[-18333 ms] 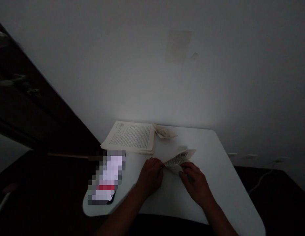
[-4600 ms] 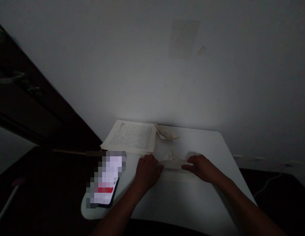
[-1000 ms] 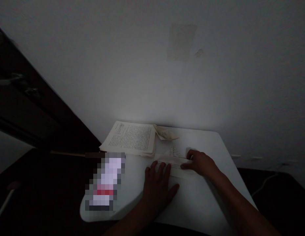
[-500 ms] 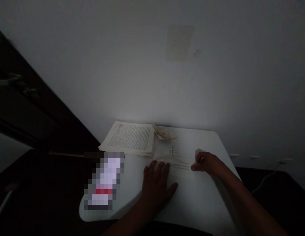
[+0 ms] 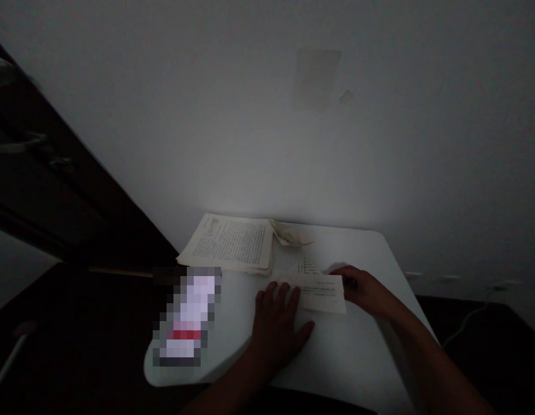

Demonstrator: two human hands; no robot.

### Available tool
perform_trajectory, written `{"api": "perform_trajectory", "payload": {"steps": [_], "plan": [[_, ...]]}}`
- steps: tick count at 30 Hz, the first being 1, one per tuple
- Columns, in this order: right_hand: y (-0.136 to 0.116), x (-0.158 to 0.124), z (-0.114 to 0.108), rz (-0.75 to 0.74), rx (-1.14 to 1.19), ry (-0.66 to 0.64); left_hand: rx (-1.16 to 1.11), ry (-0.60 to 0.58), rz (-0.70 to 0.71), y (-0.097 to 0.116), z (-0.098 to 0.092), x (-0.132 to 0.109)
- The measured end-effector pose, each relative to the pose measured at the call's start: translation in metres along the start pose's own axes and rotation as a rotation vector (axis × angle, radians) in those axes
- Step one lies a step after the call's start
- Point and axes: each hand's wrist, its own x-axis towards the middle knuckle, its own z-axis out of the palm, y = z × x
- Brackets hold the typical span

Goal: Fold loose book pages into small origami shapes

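Observation:
A printed sheet of paper [image 5: 321, 291], folded, lies on the white table [image 5: 362, 357] in dim light. My left hand [image 5: 278, 325] rests flat with its fingers spread, the fingertips pressing the paper's left end. My right hand [image 5: 364, 288] is at the paper's right edge with its fingers curled against that edge. A small folded flap of the same sheet [image 5: 307, 265] shows just behind it.
A stack of printed pages [image 5: 230, 242] lies at the table's far left by the wall, with a small folded paper piece [image 5: 288, 233] beside it. A blurred-out phone [image 5: 185, 317] sits near the left edge. A dark door stands at the left.
My left hand went from pinching the paper's left end to lying flat on it. My right hand slid right along the fold to the paper's right edge, and the lower flap now lies flatter.

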Motion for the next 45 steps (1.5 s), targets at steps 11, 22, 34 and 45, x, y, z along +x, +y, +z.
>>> {"api": "perform_trajectory", "payload": {"steps": [11, 22, 34, 45], "plan": [[-0.012, -0.002, 0.028, 0.017, 0.375, 0.034, -0.026, -0.011, -0.017, 0.013, 0.001, 0.017], [-0.006, -0.006, 0.038, 0.024, 0.534, 0.146, -0.109, 0.02, 0.062, 0.007, -0.002, 0.03], [0.004, -0.004, 0.037, -0.08, 0.47, 0.241, -1.074, 0.089, -0.584, 0.022, -0.024, 0.042], [0.007, -0.002, 0.033, 0.072, 0.56, 0.273, -1.346, 0.239, -0.548, 0.007, -0.006, 0.03]]}}
